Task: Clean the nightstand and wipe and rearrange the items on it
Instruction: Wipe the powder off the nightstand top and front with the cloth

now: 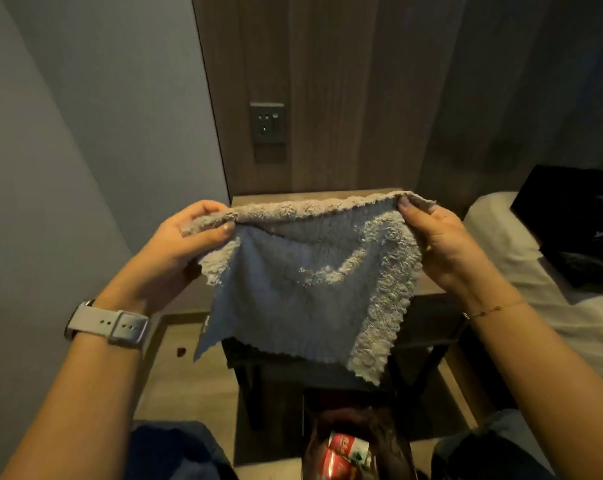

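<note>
Grey wall fills the left of the room, and a wristwatch (108, 328) sits on the person's left forearm. Next along, the left hand (186, 242) is raised in front of the chest with its fingers (220, 231) pinching the upper left corner of a fluffy grey cloth (303, 282). The cloth hangs spread between the two hands, its top edge running side to side, slightly higher on the right, and its lower part draping free toward the floor. Behind it a wall socket (267, 123) is set into the wood panel, and only the back edge of the nightstand's worktop (258, 198) shows above the cloth; the rest of the worktop lies directly beyond and below the cloth, away from the person, about equally near to either hand. Whether anything stands on it cannot be told, since the cloth hides it. Low in the middle, between the knees, a bottle with a red label (348, 452) is visible. The right hand (445, 244) grips the upper right corner, thumb on the near side. Further right lies the bed (501, 251) with white bedding. To my eye the cloth is being opened out, and wiping would mean lowering it forward onto the worktop.
</note>
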Tool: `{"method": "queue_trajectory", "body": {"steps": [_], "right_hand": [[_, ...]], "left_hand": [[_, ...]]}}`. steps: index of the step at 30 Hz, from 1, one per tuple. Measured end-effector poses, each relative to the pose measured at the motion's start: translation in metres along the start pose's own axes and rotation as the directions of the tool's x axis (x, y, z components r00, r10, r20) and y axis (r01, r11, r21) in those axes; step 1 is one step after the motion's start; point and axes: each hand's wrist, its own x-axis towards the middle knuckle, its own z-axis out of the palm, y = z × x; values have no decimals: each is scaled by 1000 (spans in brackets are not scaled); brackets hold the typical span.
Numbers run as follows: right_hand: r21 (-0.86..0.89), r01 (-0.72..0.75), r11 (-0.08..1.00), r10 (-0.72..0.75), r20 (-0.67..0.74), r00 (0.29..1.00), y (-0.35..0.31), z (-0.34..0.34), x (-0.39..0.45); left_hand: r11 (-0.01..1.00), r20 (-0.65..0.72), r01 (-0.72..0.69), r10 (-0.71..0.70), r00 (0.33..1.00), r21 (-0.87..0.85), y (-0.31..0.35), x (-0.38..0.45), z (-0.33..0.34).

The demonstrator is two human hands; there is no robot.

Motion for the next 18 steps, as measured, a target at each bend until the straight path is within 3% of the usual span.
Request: {"method": "queue_trajectory", "body": {"steps": [6,10,13,18], "right_hand": [[3,181,983,-181,-35,983,-49,58,61],[-61,204,977,-205,4,979,-55,79,74],[-156,235,959,-236,17,972,-42,77,75],[-339,206,918,-222,-11,975,7,51,61]], "left_hand": [[994,-225,-32,55,973,104,53,70,-39],[997,-303,-71,74,950,22,62,87,-53],[996,-325,-88,91,941,22,53,77,-60],[990,-354,7,44,934,142,-3,42,-61]]}}
